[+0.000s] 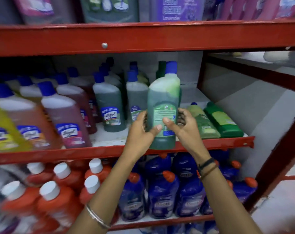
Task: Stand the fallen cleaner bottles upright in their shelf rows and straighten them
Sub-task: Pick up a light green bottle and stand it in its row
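Head view: both hands, left hand point(140, 132) and right hand point(182, 127), clasp an upright green bottle point(163, 105); two fallen bottles point(216, 120) at right remain.

A shelving rack point(143, 38) of red painted metal fills most of the view. Its horizontal beams show chipped paint and round silver bolts point(104, 45). The shelf boards point(113, 135) are white and a little dirty. On the right side a red upright post point(200, 71) and a slanted red brace point(278, 144) close the rack. Behind the middle level a pale grey back wall point(185, 68) is visible. To the right, through the frame, a floor of light grey tiles point(255, 105) with thin joints is seen, and a second red beam point(255, 70) crosses above it. The light is soft and even, without strong shadows, and the left edge of the view is blurred.
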